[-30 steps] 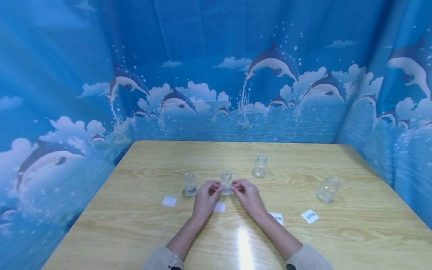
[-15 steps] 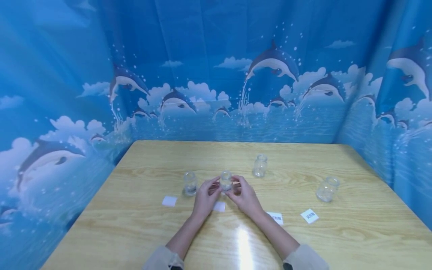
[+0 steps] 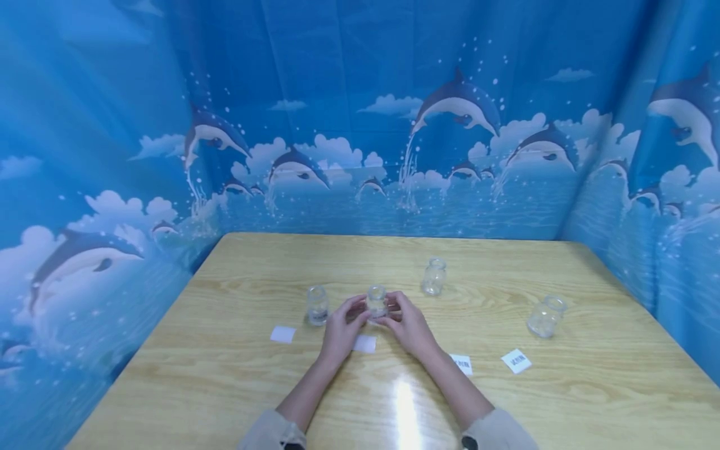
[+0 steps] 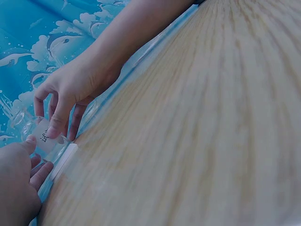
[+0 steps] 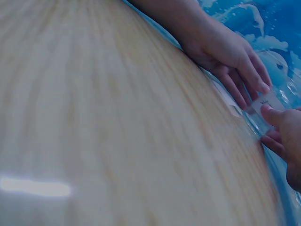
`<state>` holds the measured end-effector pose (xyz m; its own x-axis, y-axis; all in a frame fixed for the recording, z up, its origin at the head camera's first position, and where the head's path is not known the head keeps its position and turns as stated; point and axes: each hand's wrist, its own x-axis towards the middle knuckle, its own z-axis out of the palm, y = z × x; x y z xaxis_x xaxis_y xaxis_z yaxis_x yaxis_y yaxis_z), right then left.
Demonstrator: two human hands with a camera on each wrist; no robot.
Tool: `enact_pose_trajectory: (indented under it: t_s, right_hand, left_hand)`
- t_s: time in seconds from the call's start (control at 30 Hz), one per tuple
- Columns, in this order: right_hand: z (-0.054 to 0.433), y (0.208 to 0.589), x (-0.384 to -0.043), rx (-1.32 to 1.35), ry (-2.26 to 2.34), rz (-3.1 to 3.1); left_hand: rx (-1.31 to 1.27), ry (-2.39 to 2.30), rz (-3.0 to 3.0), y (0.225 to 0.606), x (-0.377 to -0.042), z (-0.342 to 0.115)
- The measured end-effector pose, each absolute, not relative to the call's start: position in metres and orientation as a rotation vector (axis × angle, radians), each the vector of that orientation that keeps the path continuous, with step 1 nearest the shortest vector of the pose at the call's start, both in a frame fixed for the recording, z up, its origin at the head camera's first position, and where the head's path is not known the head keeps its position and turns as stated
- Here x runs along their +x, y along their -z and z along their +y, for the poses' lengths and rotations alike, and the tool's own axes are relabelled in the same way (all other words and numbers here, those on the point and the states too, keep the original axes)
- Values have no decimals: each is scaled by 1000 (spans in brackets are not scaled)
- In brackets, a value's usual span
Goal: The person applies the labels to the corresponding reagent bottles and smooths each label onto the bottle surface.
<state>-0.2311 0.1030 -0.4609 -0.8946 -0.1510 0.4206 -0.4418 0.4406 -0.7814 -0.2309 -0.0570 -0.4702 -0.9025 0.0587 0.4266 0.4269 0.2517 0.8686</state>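
Note:
A small clear glass jar is held between both hands near the table's middle. My left hand grips its left side, thumb in front and fingers reaching behind. On the other side, my right hand grips it with thumb and fingers. A white label with dark writing lies against the jar's front in the left wrist view, the right thumb on it. Whether the jar's base touches the table, I cannot tell. A white paper card lies just below the hands, and another glass jar stands left of them.
On the wooden table, one jar stands behind the right hand and another jar stands farther right. A blank card lies left; printed cards lie right, one partly under the right forearm. A dolphin-print curtain surrounds the table.
The right hand's fingers have spread from a fingertip pinch to reach farther around the jar. Its forearm has shifted slightly left. The left hand has barely moved.

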Motion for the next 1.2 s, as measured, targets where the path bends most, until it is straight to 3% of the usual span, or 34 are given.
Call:
enact_pose_trajectory:
  t_s: [0.27, 0.83, 1.07, 1.2]
  right_hand:
    - [114, 464, -237, 617, -1488, -2366]
    - [108, 461, -232, 516, -1650, -2360]
    - [111, 432, -216, 602, -1648, -2361]
    - [111, 439, -220, 633, -1612, -2368]
  left_hand:
    - [-414, 1733, -2251, 469, -230, -58]
    - [-426, 1733, -2257, 470, -230, -58]
    - [-403, 1727, -2289, 467, -227, -58]
    - [-403, 1730, -2288, 467, -228, -59]
